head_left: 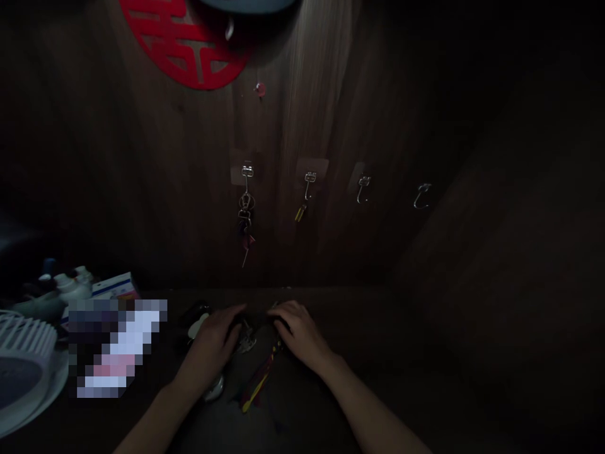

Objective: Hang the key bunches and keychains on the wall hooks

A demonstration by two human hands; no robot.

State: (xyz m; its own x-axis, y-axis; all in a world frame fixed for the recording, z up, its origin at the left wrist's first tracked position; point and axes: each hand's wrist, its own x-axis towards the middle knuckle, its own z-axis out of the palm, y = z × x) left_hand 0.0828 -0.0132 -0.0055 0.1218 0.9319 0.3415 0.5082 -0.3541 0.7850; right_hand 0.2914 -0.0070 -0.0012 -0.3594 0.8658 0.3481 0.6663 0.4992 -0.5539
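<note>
Low over the dark surface, my left hand (213, 337) is open, its fingers stretched forward and its thumb apart. By its thumb lies a small bunch of metal keys (246, 340). My right hand (301, 333) is across from it, fingers curved toward the keys, with a gap between forefinger and thumb. A yellow and red tassel (259, 381) stretches down from beneath the right thumb; its upper end is hidden. A pale rounded object (198, 325) sits partly behind my left hand, and a shiny rounded object (215, 388) is below its wrist.
On the back panel, keys (245, 217) hang from the leftmost hook (247, 171), and a small yellow item (300, 213) from another. Two further hooks (363, 183) are to the right. At left are a white slatted object (28, 337), bottles (73, 287) and a box (116, 287).
</note>
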